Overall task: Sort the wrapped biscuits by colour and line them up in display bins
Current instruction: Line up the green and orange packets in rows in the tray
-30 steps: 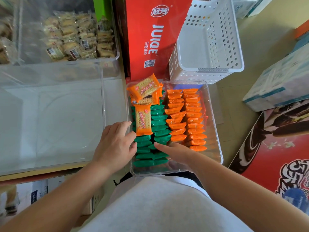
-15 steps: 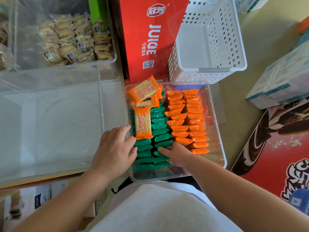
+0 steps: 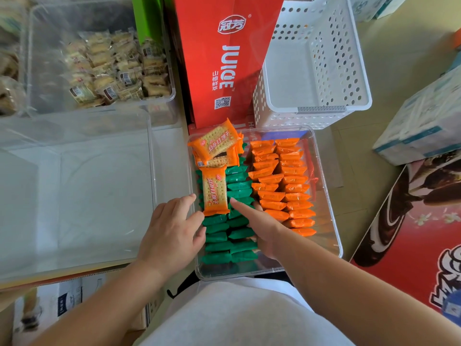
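A clear display bin (image 3: 331, 218) holds two rows of green wrapped biscuits (image 3: 239, 186) on its left and two rows of orange wrapped biscuits (image 3: 284, 186) on its right. Three loose orange packets lie flat on the green rows: one upright packet (image 3: 215, 192) and two at the far end (image 3: 215, 144). My left hand (image 3: 172, 233) rests on the bin's left rim, fingers relaxed, near the upright packet. My right hand (image 3: 259, 223) lies on the green rows with its forefinger stretched to that packet's lower right corner.
A large clear bin (image 3: 74, 196) stands to the left. Behind it another clear bin (image 3: 159, 96) holds pale wrapped pastries. A red juice carton (image 3: 224, 58) and a white perforated basket (image 3: 316, 61) stand behind. Cartons lie on the floor at the right.
My right hand has slid forward over the green rows, its forefinger now pointing at the upright orange packet. My left hand has stayed on the rim.
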Tool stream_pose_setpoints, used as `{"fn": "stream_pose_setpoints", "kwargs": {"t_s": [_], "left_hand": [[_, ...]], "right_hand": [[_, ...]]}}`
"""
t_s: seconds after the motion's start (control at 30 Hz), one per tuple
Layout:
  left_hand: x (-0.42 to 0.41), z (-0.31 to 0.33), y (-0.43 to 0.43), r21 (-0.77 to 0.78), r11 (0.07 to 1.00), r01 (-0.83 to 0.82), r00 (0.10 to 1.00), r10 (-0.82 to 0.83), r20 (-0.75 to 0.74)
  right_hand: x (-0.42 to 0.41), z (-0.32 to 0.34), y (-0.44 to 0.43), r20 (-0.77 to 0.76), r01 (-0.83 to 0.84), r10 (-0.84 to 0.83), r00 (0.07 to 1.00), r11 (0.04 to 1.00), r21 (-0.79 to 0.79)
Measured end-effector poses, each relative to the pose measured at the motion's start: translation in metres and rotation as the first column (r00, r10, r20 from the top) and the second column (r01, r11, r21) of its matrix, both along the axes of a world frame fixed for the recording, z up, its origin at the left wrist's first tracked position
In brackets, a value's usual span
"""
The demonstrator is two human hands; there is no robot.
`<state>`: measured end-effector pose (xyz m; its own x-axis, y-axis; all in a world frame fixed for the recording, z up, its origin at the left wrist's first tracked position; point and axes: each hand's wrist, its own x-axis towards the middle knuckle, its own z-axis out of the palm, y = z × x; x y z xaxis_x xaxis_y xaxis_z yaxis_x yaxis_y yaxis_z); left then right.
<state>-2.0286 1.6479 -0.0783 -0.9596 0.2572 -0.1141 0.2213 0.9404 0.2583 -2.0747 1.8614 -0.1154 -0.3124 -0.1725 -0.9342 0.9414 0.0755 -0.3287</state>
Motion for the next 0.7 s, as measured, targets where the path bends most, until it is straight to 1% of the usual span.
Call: {"fn": "stream_pose_setpoints", "kwargs": {"t_s": [0.13,0.27,0.3,0.37,0.43,0.6,0.7], "left_hand": [[-0.001,0.0,0.001,-0.007,1.0,-0.005,1.0,0.005,0.004],[-0.001,0.001,0.002,-0.014,1.0,-0.009,1.0,0.009,0.009],[-0.001,0.001,0.002,-0.016,1.0,-0.009,1.0,0.009,0.012],[-0.001,0.002,0.002,-0.02,1.0,-0.009,1.0,0.009,0.017],[-0.001,0.002,0.002,-0.028,1.0,-0.01,1.0,0.011,0.019],[-0.001,0.001,0.002,-0.033,0.999,-0.012,0.999,0.013,0.038],[-0.003,0.004,0.002,0.022,0.999,-0.042,0.998,0.041,0.047]], "right_hand": [[-0.004,0.005,0.0,-0.021,0.017,-0.018,1.0,0.999,-0.039],[-0.008,0.008,-0.001,-0.007,-0.017,0.017,1.0,0.999,-0.036],[-0.009,0.007,-0.002,-0.02,-0.004,0.003,1.0,1.0,-0.018],[-0.014,0.005,-0.004,-0.095,0.036,-0.035,0.995,0.999,0.012],[-0.021,0.012,-0.008,-0.136,0.049,-0.048,0.99,0.999,0.003],[-0.032,0.03,-0.007,-0.105,0.004,-0.009,0.994,0.999,-0.044],[-0.038,0.027,-0.011,-0.131,-0.019,0.015,0.991,0.999,-0.026]]}}
